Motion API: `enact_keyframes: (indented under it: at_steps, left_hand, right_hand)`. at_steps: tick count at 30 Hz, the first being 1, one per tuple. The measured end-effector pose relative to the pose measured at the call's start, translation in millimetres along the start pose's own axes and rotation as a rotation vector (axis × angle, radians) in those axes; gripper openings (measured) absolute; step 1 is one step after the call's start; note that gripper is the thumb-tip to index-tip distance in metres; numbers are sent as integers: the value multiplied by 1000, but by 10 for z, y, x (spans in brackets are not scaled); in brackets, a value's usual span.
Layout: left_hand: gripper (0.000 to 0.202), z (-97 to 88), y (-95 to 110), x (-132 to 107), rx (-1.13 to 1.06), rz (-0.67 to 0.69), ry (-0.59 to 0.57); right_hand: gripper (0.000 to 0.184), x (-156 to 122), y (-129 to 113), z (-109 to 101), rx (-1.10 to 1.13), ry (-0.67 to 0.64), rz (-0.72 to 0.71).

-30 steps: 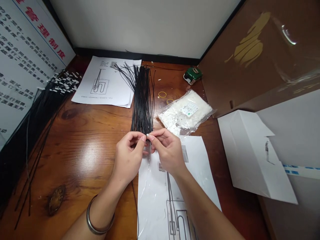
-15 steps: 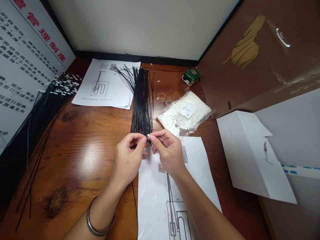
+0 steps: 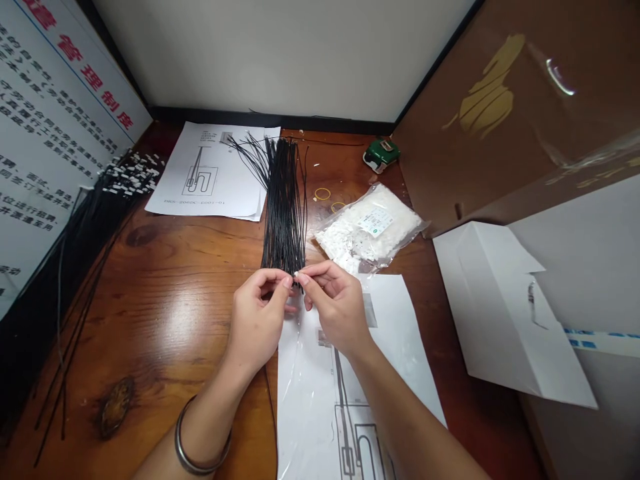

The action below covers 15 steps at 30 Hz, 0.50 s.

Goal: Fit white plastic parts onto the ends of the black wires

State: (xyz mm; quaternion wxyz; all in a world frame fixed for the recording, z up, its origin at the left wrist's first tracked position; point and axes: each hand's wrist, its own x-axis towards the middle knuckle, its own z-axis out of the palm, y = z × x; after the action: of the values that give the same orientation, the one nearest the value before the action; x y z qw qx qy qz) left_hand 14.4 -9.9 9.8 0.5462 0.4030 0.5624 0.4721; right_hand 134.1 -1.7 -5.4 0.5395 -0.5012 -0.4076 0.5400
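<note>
My left hand (image 3: 257, 323) pinches the end of a thin black wire (image 3: 271, 407), whose length trails down from below the hand. In my right hand (image 3: 337, 303), thumb and forefinger close on a tiny white connector (image 3: 296, 275), mostly hidden by the fingertips. Both sets of fingertips meet at the near end of a bundle of black wires (image 3: 284, 207) lying lengthwise on the table. Under my hands lies a printed drawing in a clear sleeve (image 3: 305, 400). Beyond the right hand rests a clear bag of small white connectors (image 3: 395, 210).
At the left, many black wires with white-tipped ends (image 3: 133, 175) lie by a printed board (image 3: 50, 133). Drawing sheets (image 3: 173, 190) lie at the back. A green tape measure (image 3: 383, 153) and yellow rubber bands (image 3: 323, 194) sit behind the bag. A white box (image 3: 495, 307) stands right.
Both hands stay nearly in place, fingertips still together around the white connector. The whole view has shifted very slightly.
</note>
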Motion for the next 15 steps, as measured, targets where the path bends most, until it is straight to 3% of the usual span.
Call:
enact_keyframes:
  at_steps: [15]
  left_hand:
    - [18,0,11,-4,13,9,9]
  right_hand:
    - [14,2,-22,7,-6,2,1]
